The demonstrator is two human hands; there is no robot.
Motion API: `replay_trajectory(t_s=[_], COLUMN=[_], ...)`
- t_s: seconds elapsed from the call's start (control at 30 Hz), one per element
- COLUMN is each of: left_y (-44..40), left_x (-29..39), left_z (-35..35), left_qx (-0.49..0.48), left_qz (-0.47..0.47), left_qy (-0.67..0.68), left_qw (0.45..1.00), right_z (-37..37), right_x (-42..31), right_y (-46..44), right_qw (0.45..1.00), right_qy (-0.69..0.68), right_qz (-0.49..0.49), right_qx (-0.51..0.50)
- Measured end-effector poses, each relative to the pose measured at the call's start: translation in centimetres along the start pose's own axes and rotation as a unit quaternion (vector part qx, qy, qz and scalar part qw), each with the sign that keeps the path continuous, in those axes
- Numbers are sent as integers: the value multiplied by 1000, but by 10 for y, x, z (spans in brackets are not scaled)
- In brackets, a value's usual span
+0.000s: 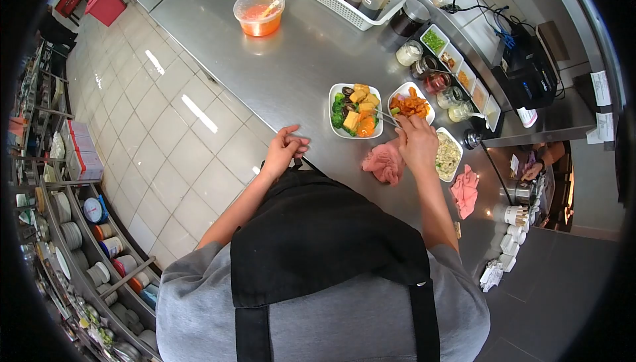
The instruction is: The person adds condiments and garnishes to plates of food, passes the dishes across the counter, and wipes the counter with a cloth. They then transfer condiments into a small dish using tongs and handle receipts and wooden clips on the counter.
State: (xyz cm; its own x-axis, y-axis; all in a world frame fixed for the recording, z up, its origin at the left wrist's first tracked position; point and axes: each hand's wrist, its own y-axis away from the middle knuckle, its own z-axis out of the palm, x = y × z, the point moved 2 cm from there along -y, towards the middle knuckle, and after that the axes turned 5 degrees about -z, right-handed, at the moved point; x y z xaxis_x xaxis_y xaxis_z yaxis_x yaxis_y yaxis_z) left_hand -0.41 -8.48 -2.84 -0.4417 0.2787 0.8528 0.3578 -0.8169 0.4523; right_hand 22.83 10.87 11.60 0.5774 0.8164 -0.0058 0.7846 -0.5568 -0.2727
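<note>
My right hand (417, 142) grips thin metal tongs (388, 118), their tips reaching the right rim of a white bowl (333, 123). Broccoli, mushrooms, orange slices and golden tofu-like cubes (351, 121) fill that bowl. Just above the hand stands a white bowl of orange-brown fried pieces (411, 103). Beside its wrist is an oblong white dish of pale, speckled rice-like food (448, 155). A crumpled pink cloth (384, 162) lies to its left. My left hand (286, 150) hovers by the counter edge near the apron, fingers loosely curled and apart, holding nothing.
A tub of orange-red liquid (259, 13) and a white basket of squeeze bottles (351, 5) stand farther along the steel counter (298, 51). Jars (437, 84) and a garnish tray (464, 78) line the right side. Another pink cloth (465, 192) lies nearby. A person's hand (532, 171) shows far right.
</note>
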Motion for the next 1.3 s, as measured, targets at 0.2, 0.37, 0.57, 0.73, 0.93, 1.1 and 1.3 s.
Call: replay_trajectory(t_s=[0.2, 0.37, 0.57, 0.73, 0.93, 1.1, 1.3], left_y=[1, 0, 0, 0, 1, 2, 0], left_x=[5, 4, 3, 3, 1, 2, 1], left_z=[3, 3, 1, 0, -3, -1, 0], left_qx=[0, -2, -4, -2, 0, 1, -3], left_qz=[-4, -4, -3, -3, -5, -11, -1], left_qy=[-7, 0, -7, -4, -5, -9, 3], left_qw=[1000, 1000, 1000, 1000, 1000, 1000, 1000], right_z=[13, 17, 8, 12, -15, -9, 21], right_x=[4, 3, -2, -2, -10, -16, -23], right_y=[4, 5, 0, -3, -14, -33, -49], right_qw=[1000, 1000, 1000, 1000, 1000, 996, 994], right_qy=[0, -1, -5, -7, -7, -10, 3], right_qz=[-2, -2, -15, -12, -29, -81, -108], right_qx=[2, 17, 11, 10, -1, 32, 11])
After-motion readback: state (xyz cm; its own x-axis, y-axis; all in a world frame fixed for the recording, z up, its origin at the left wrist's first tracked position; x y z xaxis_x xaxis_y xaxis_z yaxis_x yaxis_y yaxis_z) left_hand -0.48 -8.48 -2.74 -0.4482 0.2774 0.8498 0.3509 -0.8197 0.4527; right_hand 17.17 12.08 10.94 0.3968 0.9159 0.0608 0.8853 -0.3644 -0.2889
